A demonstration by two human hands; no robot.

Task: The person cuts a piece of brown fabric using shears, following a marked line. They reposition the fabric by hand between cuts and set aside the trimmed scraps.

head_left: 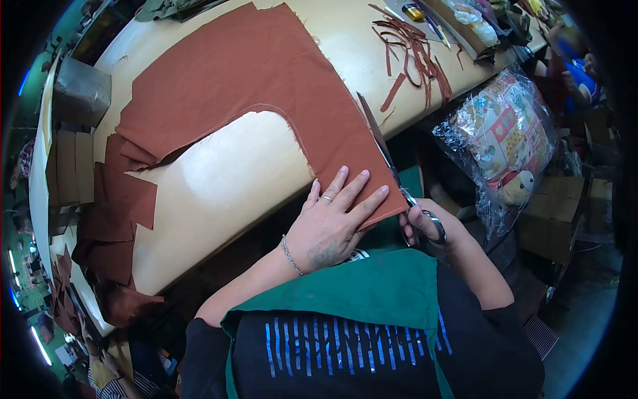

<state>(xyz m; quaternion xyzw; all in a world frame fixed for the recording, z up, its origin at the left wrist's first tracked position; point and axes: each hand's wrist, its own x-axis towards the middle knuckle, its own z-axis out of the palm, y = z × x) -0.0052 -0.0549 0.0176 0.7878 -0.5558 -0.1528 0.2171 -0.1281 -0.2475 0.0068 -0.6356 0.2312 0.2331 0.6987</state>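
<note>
A large piece of reddish-brown fabric with a curved cut-out is spread over the pale table. Across its near right corner lies my left hand, palm down with fingers spread, wearing a ring and a bracelet. My right hand grips the handles of large scissors just beyond that corner. The blades point away from me, apart, along the fabric's right edge. How much fabric sits between them is hard to make out.
Narrow fabric strips lie in a heap on the table, near pens and a tape measure. More brown fabric hangs over the left side. At right are a plastic-wrapped patterned cushion and cardboard boxes. Other people are partly visible farther off.
</note>
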